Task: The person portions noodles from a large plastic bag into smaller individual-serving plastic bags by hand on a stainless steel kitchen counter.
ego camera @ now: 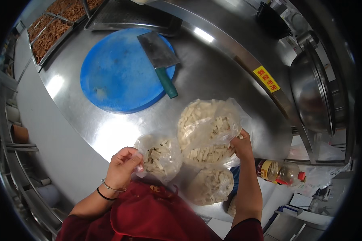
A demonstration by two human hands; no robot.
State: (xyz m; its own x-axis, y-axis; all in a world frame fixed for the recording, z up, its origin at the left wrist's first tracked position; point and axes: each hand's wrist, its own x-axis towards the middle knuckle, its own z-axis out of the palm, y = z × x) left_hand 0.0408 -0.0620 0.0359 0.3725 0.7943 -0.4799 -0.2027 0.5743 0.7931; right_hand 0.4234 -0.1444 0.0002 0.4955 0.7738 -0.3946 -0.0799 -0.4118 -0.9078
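Pale cut strips of food fill several clear plastic bags on a steel counter. My left hand (128,162) pinches the rim of a small open bag of strips (160,158) close to my apron. My right hand (242,144) grips the right edge of a large open bag (209,120), whose strips show through the film and at its mouth. Nearer to me lies another bag of strips (212,185). Beyond the bags, a cleaver (158,51) with a green handle rests on a round blue cutting board (123,72), its handle reaching over the edge.
Metal trays of brown shredded food (48,39) stand at the far left, beside a perforated metal tray (132,16). On the right are a plastic bottle with a red cap (277,173) and large steel bowls (307,90). A raised steel ledge bears a yellow label (267,79).
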